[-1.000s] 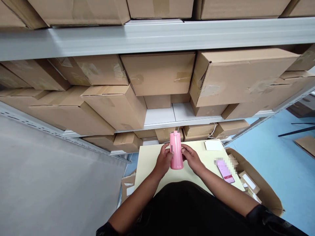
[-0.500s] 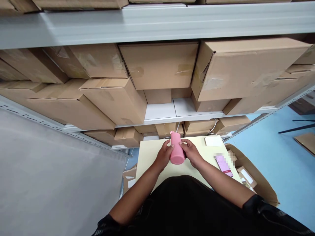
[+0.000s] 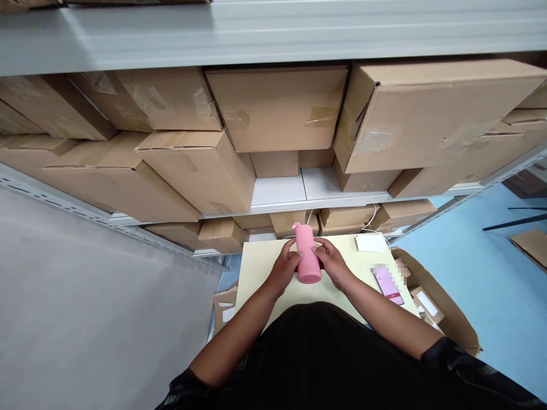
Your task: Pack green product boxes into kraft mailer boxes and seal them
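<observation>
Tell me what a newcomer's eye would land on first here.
Probably the pink bottle, held between the left hand and the right hand over the pale yellow table. Next, likely the large cardboard boxes crowding the shelves beyond, then the phone lying toward the table's right edge.

The bottle [image 3: 308,254] turned: its glossy side with the dark mark went out of sight and a plain side came round. The tab [image 3: 296,226], centred at the top a second earlier, now stuck out left. The right hand's [image 3: 334,266] thumb moved from the edge onto the face. The topmost boxes [image 3: 25,4] mostly left view.
</observation>
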`<state>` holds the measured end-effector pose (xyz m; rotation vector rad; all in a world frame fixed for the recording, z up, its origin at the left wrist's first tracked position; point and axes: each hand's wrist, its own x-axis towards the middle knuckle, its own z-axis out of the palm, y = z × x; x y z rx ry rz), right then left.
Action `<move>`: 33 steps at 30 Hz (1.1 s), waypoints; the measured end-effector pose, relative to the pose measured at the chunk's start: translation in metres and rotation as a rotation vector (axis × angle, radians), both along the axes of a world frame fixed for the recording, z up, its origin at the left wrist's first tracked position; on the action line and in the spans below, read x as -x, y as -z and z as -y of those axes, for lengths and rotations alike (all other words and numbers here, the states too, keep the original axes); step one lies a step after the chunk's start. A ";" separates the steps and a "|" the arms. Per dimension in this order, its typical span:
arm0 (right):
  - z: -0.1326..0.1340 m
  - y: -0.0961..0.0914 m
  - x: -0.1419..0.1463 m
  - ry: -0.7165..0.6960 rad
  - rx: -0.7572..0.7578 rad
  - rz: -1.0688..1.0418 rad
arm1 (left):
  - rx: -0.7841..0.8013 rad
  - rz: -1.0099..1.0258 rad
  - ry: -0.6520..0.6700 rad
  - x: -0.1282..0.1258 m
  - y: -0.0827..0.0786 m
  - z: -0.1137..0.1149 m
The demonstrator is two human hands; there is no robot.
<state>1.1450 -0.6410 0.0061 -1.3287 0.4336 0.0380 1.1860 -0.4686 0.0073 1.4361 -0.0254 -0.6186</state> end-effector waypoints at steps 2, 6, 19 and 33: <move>0.002 0.002 0.000 0.001 0.003 0.053 | 0.034 0.052 0.026 -0.001 0.000 0.000; 0.005 0.003 -0.002 -0.113 -0.010 0.149 | 0.107 0.145 0.085 -0.002 0.003 0.003; 0.051 0.011 -0.008 0.161 0.282 0.226 | -0.587 0.741 0.248 -0.012 0.070 -0.010; 0.055 0.074 0.016 0.137 0.386 0.102 | -0.644 0.661 0.448 -0.021 0.109 -0.003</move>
